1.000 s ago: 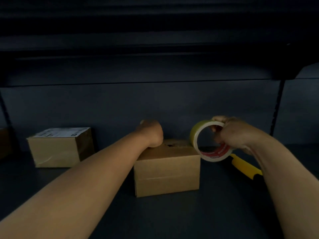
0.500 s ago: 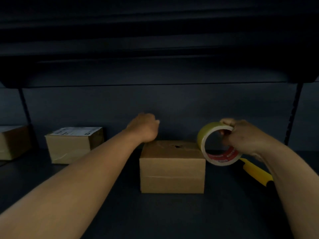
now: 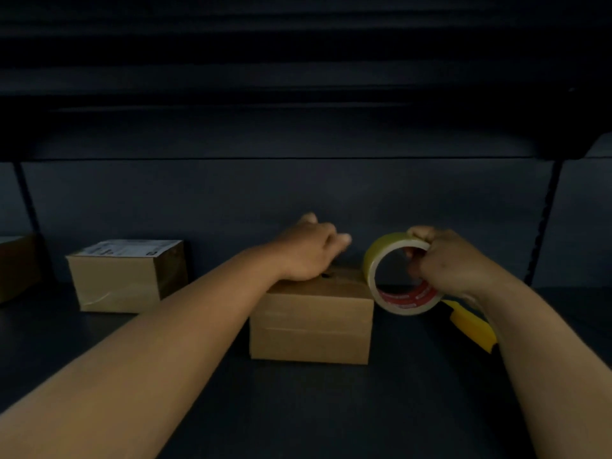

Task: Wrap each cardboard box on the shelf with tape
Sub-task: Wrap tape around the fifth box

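A yellow-handled tool (image 3: 472, 327) lies on the dark surface, partly hidden, its type unclear.

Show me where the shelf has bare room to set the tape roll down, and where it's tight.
Bare shelf runs along the front, below the centre box. Another bare patch lies between that box and the labelled box, though the left forearm crosses it. Right of the centre box is crowded: tape roll in the right hand, and a yellow tool.

The dark shelf (image 3: 298, 409) carries 3 cardboard boxes (image 3: 311, 323) and a yellow tool (image 3: 472, 326).
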`<state>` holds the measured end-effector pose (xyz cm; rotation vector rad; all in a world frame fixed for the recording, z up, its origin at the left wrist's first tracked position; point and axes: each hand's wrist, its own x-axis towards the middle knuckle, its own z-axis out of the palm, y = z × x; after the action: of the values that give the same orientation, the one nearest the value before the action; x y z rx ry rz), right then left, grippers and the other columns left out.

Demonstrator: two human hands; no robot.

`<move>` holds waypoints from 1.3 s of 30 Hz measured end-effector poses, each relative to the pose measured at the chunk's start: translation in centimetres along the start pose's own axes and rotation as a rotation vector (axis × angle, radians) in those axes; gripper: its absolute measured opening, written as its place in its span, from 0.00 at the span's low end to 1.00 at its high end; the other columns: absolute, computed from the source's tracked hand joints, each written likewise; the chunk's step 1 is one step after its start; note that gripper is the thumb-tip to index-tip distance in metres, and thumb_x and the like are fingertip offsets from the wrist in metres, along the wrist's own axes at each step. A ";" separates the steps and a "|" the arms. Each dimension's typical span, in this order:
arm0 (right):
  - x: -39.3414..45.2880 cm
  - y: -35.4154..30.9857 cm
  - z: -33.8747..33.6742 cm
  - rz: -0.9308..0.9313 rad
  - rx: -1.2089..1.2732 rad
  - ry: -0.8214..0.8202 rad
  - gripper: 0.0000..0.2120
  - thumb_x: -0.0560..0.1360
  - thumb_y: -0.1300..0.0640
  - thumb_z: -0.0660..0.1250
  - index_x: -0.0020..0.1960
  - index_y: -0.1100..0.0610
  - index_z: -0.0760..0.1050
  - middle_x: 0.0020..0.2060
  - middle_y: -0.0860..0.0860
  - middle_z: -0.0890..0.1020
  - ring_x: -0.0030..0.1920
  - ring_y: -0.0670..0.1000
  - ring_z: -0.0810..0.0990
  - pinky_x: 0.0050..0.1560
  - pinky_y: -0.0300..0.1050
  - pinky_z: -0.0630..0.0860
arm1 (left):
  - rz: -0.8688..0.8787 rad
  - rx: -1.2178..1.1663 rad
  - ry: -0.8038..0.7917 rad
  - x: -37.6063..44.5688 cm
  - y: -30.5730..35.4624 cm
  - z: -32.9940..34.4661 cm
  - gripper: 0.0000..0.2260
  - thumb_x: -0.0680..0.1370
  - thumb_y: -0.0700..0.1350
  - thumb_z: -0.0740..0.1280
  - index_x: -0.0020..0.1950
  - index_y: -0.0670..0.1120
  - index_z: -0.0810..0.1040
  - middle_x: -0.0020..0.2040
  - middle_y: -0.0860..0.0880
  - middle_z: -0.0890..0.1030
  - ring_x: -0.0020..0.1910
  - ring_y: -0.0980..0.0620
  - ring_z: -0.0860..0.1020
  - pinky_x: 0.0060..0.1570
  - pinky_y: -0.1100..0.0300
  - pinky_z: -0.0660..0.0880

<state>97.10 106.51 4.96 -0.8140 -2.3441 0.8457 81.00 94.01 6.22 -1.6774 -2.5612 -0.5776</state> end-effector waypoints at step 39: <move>1.1 -1.0 0.4 -0.043 0.916 0.350 0.18 0.78 0.66 0.60 0.47 0.45 0.81 0.45 0.46 0.83 0.45 0.46 0.81 0.38 0.39 0.78 | 0.054 -0.750 0.124 -4.9 -3.0 2.7 0.30 0.56 0.65 0.72 0.55 0.65 0.65 0.56 0.56 0.65 0.55 0.64 0.69 0.44 0.75 0.69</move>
<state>95.78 106.49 5.63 -0.4479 -1.4154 1.4429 80.82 89.53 1.75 -1.7681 -2.3348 -1.7333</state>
